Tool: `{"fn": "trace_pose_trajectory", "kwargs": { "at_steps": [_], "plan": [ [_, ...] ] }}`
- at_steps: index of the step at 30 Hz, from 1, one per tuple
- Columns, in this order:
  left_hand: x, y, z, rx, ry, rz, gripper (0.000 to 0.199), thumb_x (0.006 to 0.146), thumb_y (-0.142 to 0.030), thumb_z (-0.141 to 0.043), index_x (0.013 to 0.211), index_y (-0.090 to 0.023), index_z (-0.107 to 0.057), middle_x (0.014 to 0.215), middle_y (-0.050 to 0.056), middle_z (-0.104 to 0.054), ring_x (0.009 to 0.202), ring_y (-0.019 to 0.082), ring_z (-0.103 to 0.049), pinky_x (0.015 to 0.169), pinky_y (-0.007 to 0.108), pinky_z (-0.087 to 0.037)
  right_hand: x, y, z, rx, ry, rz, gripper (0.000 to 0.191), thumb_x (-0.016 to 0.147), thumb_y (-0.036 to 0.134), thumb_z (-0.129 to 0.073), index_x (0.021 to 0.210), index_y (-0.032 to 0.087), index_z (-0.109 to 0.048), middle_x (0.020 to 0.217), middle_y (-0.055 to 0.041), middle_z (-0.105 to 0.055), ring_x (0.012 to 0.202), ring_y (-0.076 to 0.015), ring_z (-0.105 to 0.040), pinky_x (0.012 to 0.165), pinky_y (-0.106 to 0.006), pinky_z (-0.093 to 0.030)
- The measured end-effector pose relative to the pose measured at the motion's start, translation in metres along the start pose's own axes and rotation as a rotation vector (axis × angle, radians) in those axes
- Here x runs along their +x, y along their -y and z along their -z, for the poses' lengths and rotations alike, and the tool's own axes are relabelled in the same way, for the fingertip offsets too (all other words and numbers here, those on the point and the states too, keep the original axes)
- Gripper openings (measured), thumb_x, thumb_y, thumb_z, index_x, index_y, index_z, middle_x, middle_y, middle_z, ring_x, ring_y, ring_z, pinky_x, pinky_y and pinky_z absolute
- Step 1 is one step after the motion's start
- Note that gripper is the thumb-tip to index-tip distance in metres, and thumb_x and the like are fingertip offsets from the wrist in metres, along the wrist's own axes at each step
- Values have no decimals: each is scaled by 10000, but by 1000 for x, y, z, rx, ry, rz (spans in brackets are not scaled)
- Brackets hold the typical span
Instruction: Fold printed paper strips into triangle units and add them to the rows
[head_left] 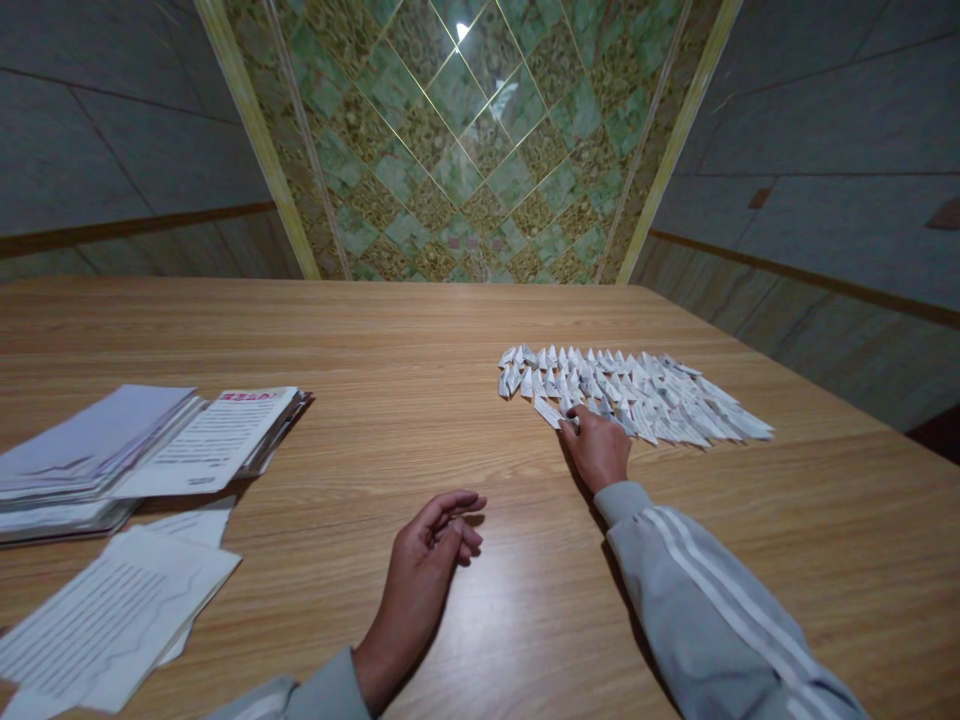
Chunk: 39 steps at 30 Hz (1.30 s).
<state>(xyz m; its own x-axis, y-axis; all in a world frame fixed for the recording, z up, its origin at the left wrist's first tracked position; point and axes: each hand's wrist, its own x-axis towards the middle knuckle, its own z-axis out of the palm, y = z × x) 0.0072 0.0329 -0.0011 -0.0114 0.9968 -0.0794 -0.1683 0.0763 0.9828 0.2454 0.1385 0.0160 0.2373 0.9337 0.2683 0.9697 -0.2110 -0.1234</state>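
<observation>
Head view, nearest first: my left hand (431, 560) hangs over the table (510, 650), fingers loosely curled with a gap to the thumb, holding nothing that I can see. Off to its left lie loose lined sheets (112, 610). Farther out, my right hand (604, 450) has thumb and fingertips at the near edge of a folded paper piece (547, 412), at the left end of the front row; I cannot tell whether they pinch it or only touch it. It should be almost weightless, crisp along its creases yet easily crushed, and apt to skid on smooth wood. I'd take it lightly by a thick folded edge, clear of the rows of folded paper (637, 385) beside and beyond.
</observation>
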Motion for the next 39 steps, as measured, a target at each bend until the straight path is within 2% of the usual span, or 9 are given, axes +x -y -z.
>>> {"fn": "trace_pose_trajectory", "kwargs": {
  "at_steps": [3,7,11,21,33,36,39],
  "plan": [
    [0,0,0,8,5,-2,235,796,-275,-652,987,-143,-693,1014,138,-735,658,157,-634,566,251,-488,1,3,0,-22,16,25,298,937,400,-545,1079,195,-707,933,-117,-757,890,-258,-686,757,-331,-399],
    [0,0,0,14,9,-6,240,800,-281,-649,989,-141,-694,997,135,-734,666,159,-634,570,251,-489,3,6,0,-42,41,41,267,928,383,-557,971,186,-732,917,-113,-762,889,-248,-689,786,-335,-385],
    [0,1,0,14,9,-4,258,796,-300,-645,990,-136,-694,961,127,-732,646,153,-625,567,252,-488,3,5,-1,-50,41,26,281,935,386,-538,927,190,-739,901,-109,-764,867,-239,-691,775,-329,-383],
    [1,2,-1,21,7,-4,246,797,-290,-634,985,-144,-694,1012,131,-731,641,145,-622,567,253,-487,7,1,0,-53,27,47,298,934,372,-523,900,186,-753,886,-119,-768,849,-251,-695,742,-336,-376],
    [2,6,1,23,17,-21,234,829,-275,-617,1010,-146,-690,1034,135,-730,655,145,-630,570,250,-485,7,-1,4,-45,-56,65,290,937,350,-532,865,162,-740,815,-138,-757,760,-248,-671,699,-334,-335],
    [1,7,-1,19,14,-27,224,836,-270,-606,1003,-145,-690,1030,137,-731,650,145,-631,557,246,-481,-1,7,11,1,-79,116,296,941,349,-527,835,161,-728,801,-133,-752,742,-246,-663,669,-321,-315],
    [-3,4,-4,45,17,-39,225,855,-279,-593,1018,-158,-689,1035,132,-733,694,162,-652,578,252,-496,-23,18,19,73,-78,211,298,940,367,-530,786,182,-705,757,-90,-740,692,-219,-644,634,-302,-298]
  ]
}}
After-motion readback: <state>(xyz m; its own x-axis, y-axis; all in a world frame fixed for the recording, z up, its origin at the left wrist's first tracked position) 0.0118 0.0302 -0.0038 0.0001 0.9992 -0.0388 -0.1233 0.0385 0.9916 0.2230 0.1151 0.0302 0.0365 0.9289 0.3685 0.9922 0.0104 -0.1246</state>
